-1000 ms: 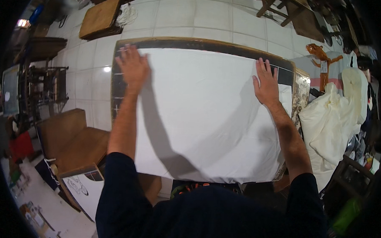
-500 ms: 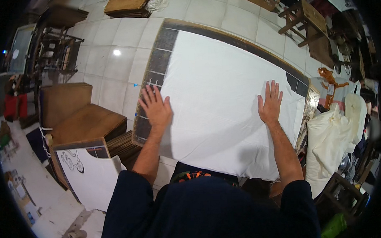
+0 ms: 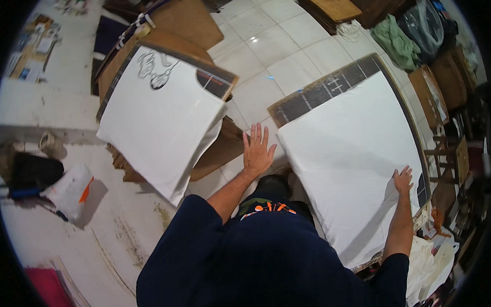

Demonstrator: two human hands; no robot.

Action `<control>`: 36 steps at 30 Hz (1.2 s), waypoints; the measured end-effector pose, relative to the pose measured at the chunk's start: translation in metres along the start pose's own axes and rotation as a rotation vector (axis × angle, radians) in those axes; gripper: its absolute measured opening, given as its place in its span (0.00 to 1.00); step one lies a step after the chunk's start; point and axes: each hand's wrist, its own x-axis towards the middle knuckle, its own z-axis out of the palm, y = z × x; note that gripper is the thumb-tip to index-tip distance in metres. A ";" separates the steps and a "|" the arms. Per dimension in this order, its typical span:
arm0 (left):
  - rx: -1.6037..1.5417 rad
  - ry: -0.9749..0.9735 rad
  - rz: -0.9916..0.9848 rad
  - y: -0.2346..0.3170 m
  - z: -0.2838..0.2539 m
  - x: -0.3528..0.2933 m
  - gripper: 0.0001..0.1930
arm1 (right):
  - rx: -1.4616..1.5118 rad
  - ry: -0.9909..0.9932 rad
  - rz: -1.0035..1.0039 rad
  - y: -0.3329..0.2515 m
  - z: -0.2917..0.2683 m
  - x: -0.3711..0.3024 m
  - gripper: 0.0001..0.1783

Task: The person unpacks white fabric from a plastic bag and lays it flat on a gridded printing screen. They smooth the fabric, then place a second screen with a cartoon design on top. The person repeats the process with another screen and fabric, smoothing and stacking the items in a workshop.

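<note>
A plain white cloth lies spread over a dark-topped board at the person's right, a white-marked strip showing along its far end. The right hand, open with fingers apart, is at the cloth's right side. The left hand, open and empty, is between it and a second white cloth bearing a black line drawing. Pale floor tiles lie beyond.

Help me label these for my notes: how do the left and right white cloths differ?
The left cloth bears a black line drawing; the right cloth shows none. The right hand is over the right cloth; no hand is over the left cloth. Both are white, spread over dark-faced boards.
</note>
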 end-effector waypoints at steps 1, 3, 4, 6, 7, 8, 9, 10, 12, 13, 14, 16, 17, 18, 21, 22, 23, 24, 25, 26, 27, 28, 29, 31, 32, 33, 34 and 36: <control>-0.011 0.035 -0.044 -0.014 -0.008 -0.020 0.34 | 0.108 0.071 -0.023 -0.007 -0.004 -0.003 0.37; 0.010 0.155 -0.156 -0.049 -0.026 -0.060 0.34 | 0.300 0.240 -0.056 -0.030 -0.006 -0.019 0.37; 0.064 0.268 -0.215 -0.074 -0.036 -0.080 0.34 | 0.551 0.517 -0.184 -0.050 0.003 -0.038 0.32; 0.187 0.431 -0.542 -0.130 -0.053 -0.118 0.35 | 0.741 0.881 -0.451 -0.089 0.022 -0.092 0.23; 0.254 0.541 -0.723 -0.163 -0.060 -0.138 0.35 | 0.804 0.913 -0.539 -0.110 0.033 -0.128 0.21; 0.226 0.540 -1.001 -0.196 -0.064 -0.156 0.36 | 0.811 0.867 -0.595 -0.131 0.044 -0.166 0.19; 0.209 0.558 -1.259 -0.228 -0.067 -0.174 0.37 | 0.757 0.860 -0.662 -0.155 0.053 -0.205 0.18; -0.141 0.605 -1.420 -0.260 -0.069 -0.192 0.36 | 0.858 0.744 -0.746 -0.176 0.060 -0.242 0.17; -0.686 0.658 -1.503 -0.311 -0.071 -0.223 0.35 | 1.055 0.392 -0.889 -0.214 0.063 -0.298 0.14; -0.853 0.674 -1.443 -0.326 -0.068 -0.232 0.35 | 1.153 0.123 -0.877 -0.230 0.063 -0.321 0.14; -1.017 0.645 -1.442 -0.336 -0.066 -0.239 0.34 | 1.018 -0.121 -0.884 -0.244 0.059 -0.335 0.16; -1.424 0.638 -1.374 -0.342 -0.073 -0.250 0.30 | 0.910 -0.484 -0.922 -0.271 0.054 -0.360 0.18; -1.631 0.604 -1.392 -0.340 -0.081 -0.249 0.28 | 0.819 -0.686 -0.878 -0.288 0.050 -0.370 0.19; -1.714 0.600 -1.284 -0.335 -0.090 -0.247 0.26 | 0.843 -0.784 -0.898 -0.305 0.046 -0.379 0.22; -1.885 0.535 -1.174 -0.303 -0.120 -0.239 0.22 | 0.867 -1.078 -0.818 -0.371 0.034 -0.413 0.33; -1.924 0.501 -1.120 -0.292 -0.125 -0.232 0.22 | 0.906 -1.120 -0.809 -0.401 0.030 -0.425 0.36; -1.967 0.426 -1.145 -0.280 -0.129 -0.227 0.23 | 0.943 -1.161 -0.803 -0.430 0.026 -0.436 0.40; -2.023 0.384 -1.070 -0.271 -0.131 -0.222 0.24 | 1.097 -1.220 -0.665 -0.462 0.024 -0.449 0.42; -2.054 0.327 -1.094 -0.263 -0.130 -0.217 0.23 | 1.255 -1.290 -0.520 -0.492 0.024 -0.462 0.44; -2.088 0.288 -1.095 -0.258 -0.128 -0.214 0.23 | 1.577 -1.209 -0.414 -0.520 0.027 -0.476 0.40; -2.168 0.146 -1.104 -0.257 -0.126 -0.211 0.23 | 1.572 -0.975 -0.219 -0.539 0.026 -0.479 0.40; -2.044 0.000 -1.149 -0.264 -0.124 -0.205 0.23 | 1.577 -0.781 -0.076 -0.556 0.025 -0.480 0.40; -1.888 -0.175 -1.216 -0.274 -0.124 -0.202 0.23 | 1.568 -0.576 0.095 -0.567 0.025 -0.481 0.40; -2.055 0.046 -1.161 -0.306 -0.127 -0.191 0.25 | 1.648 -0.399 -0.007 -0.569 0.020 -0.469 0.36; -2.110 0.136 -1.186 -0.324 -0.129 -0.184 0.25 | 1.664 -0.336 -0.055 -0.562 0.016 -0.460 0.35; -2.151 0.197 -1.144 -0.341 -0.133 -0.180 0.26 | 1.682 -0.285 -0.101 -0.550 0.012 -0.451 0.34; -2.179 0.245 -1.124 -0.361 -0.139 -0.176 0.27 | 1.675 -0.285 -0.089 -0.534 0.005 -0.440 0.33; -2.203 0.333 -1.104 -0.387 -0.152 -0.170 0.29 | 1.703 -0.306 -0.106 -0.495 -0.011 -0.419 0.32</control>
